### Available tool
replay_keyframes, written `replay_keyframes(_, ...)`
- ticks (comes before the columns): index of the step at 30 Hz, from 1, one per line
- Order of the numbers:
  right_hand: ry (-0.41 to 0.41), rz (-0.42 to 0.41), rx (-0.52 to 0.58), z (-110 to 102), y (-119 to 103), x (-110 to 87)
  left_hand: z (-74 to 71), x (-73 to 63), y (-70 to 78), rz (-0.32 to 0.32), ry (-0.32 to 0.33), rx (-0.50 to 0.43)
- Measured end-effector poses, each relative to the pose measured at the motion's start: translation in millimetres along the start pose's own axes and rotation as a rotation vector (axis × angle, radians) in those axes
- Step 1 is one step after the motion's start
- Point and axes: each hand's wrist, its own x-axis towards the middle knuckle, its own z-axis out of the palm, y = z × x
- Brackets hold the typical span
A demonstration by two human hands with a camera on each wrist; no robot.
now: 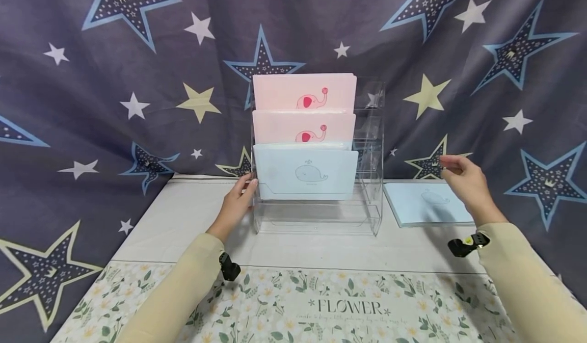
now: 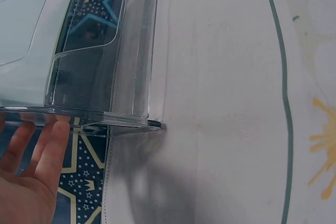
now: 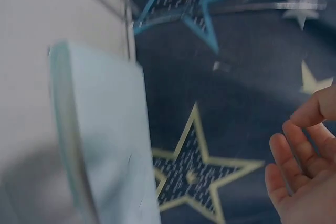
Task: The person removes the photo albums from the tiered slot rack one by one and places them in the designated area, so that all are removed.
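Observation:
A clear acrylic rack [image 1: 316,227] with several tiers stands at the middle of the table. Pink sheets with an elephant drawing [image 1: 279,90] fill its top two tiers, and light blue sheets with a whale drawing [image 1: 279,172] sit below them. My left hand [image 1: 236,200] touches the rack's left side panel; in the left wrist view the fingers [image 2: 52,153] reach its outer face. Raised above a stack of blue whale sheets [image 1: 412,205] at the right, my right hand [image 1: 468,182] holds nothing. Its fingers [image 3: 283,153] are loosely bent, with the thumb near them.
The rack's lowest tier [image 1: 316,211] shows bare clear plastic. A dark curtain with stars [image 1: 293,6] hangs right behind the table. Along the front lies a floral cloth [image 1: 275,302] printed with FLOWER, and a white cloth surface [image 1: 183,215] lies under the rack and stack.

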Motion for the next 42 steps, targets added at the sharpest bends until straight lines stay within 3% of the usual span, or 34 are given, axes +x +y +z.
replay_keyframes(10, -0.081, -0.235, 0.151, 29, -49, -12.3, -0.4, 0.2, -0.5, 0.014, -0.003, 0.013)
replay_keyframes(17, -0.257, -0.315, 0.314, 52, -72, -15.4, -0.8, 0.5, 0.5, 0.013, 0.0, 0.013)
replay_keyframes(28, -0.466, -0.268, 0.413, 83, -89, -16.8, -2.9, 0.7, 3.3, 0.017, 0.0, 0.031)
replay_keyframes(42, -0.424, -0.142, 0.37, 115, -104, -18.8, -1.0, -1.1, 0.0, 0.017, 0.001, 0.012)
